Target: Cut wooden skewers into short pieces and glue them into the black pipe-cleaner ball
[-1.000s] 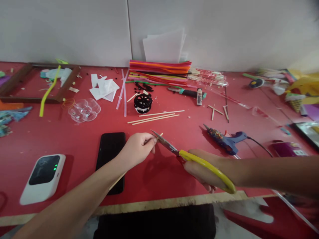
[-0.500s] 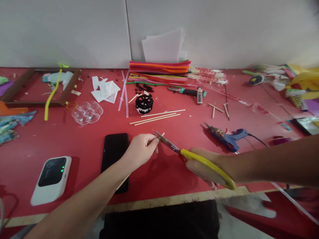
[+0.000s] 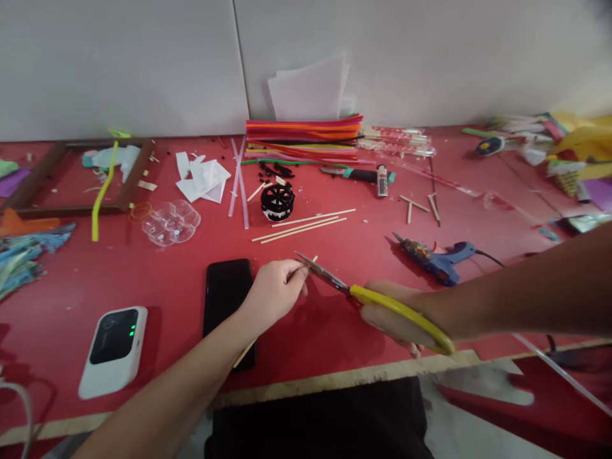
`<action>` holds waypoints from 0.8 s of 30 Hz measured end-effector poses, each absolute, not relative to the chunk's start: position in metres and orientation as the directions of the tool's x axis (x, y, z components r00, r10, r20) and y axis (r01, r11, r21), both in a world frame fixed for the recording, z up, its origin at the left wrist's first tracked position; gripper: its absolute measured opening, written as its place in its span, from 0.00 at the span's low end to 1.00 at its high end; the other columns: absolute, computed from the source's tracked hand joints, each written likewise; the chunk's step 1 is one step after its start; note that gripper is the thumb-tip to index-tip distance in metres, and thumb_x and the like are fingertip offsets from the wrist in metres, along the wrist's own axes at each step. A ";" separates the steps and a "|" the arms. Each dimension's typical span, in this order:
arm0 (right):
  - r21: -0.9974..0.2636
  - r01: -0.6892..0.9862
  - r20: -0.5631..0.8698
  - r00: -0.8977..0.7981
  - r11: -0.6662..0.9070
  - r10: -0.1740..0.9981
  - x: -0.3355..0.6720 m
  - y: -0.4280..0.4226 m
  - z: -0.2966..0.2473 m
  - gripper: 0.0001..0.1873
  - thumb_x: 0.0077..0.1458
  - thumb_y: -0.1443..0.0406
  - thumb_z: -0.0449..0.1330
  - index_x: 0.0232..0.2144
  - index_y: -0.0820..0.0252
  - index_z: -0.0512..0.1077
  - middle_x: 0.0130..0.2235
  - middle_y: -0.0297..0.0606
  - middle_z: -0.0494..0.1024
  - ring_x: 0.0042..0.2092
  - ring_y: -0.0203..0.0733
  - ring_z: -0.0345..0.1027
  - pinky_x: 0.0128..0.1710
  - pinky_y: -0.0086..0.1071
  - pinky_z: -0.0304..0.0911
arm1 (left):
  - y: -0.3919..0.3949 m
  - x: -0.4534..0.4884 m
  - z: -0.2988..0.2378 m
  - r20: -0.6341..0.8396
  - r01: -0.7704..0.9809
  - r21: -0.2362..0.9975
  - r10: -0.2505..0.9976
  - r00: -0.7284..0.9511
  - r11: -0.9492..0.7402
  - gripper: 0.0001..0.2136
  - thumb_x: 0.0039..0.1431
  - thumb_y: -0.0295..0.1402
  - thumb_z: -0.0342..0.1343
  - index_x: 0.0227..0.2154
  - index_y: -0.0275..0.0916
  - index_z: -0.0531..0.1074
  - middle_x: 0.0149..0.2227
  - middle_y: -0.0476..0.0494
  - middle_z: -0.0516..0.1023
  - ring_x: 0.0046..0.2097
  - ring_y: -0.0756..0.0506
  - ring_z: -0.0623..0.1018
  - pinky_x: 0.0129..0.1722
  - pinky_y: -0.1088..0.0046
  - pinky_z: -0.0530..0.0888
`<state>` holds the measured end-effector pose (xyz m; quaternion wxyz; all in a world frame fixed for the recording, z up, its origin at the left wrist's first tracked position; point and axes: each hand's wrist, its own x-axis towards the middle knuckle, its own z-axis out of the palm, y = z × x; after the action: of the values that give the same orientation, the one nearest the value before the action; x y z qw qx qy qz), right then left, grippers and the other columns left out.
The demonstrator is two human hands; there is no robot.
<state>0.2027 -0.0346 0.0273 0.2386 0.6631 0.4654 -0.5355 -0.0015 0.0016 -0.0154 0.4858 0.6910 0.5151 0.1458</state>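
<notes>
My left hand [image 3: 275, 293] pinches a thin wooden stick [image 3: 245, 354]; one tip sticks out past the fingers and its tail shows below the wrist, the middle hidden by the hand. Yellow-handled scissors [image 3: 401, 309] are gripped in my right hand [image 3: 387, 315], their blades lying across the stick close to my left fingertips. Whether the blades are fully closed on it is hard to see. Beyond the hands lie several loose wooden sticks [image 3: 303, 229], and behind them stands a small black wheel-shaped piece [image 3: 277, 201] with a white base.
A phone [image 3: 224, 293] lies partly under my left wrist. A white device [image 3: 115, 354] sits at the left. A blue glue gun [image 3: 433, 258] rests at the right. Pliers [image 3: 363, 174], a small bottle [image 3: 382, 181] and pipe cleaners [image 3: 303, 134] are at the back.
The view has shifted and tilted slightly. Both hands, the stick and the scissors keep nearly the same position relative to each other.
</notes>
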 end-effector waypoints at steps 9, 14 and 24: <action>-0.137 0.893 -0.949 0.007 -0.429 0.316 0.201 -0.031 0.025 0.06 0.36 0.69 0.54 0.12 0.61 0.64 0.08 0.42 0.63 0.14 0.48 0.65 0.15 0.35 0.61 | 0.000 -0.003 -0.018 -0.276 0.569 0.822 0.861 0.427 -0.019 0.17 0.64 0.34 0.48 0.19 0.39 0.70 0.18 0.52 0.71 0.21 0.50 0.68 0.29 0.73 0.62; -0.126 0.886 -0.944 0.031 -0.446 0.328 0.199 -0.031 0.026 0.08 0.38 0.69 0.53 0.12 0.61 0.63 0.08 0.41 0.61 0.12 0.43 0.60 0.15 0.36 0.61 | -0.001 -0.003 -0.019 -0.266 0.564 0.825 0.864 0.428 -0.025 0.17 0.64 0.34 0.47 0.19 0.39 0.70 0.19 0.51 0.73 0.23 0.49 0.70 0.29 0.73 0.63; -0.155 0.854 -0.905 0.078 -0.496 0.418 0.188 -0.040 0.042 0.12 0.44 0.68 0.54 0.12 0.59 0.60 0.08 0.34 0.57 0.12 0.38 0.56 0.15 0.30 0.56 | -0.008 -0.004 -0.018 -0.258 0.584 0.811 0.872 0.417 -0.039 0.07 0.62 0.32 0.48 0.32 0.39 0.69 0.24 0.48 0.79 0.26 0.47 0.76 0.30 0.71 0.65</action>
<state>0.1879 -0.0402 0.0420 0.2159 0.7018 0.4533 -0.5053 -0.0041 -0.0079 -0.0185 0.4616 0.7038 0.5172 0.1557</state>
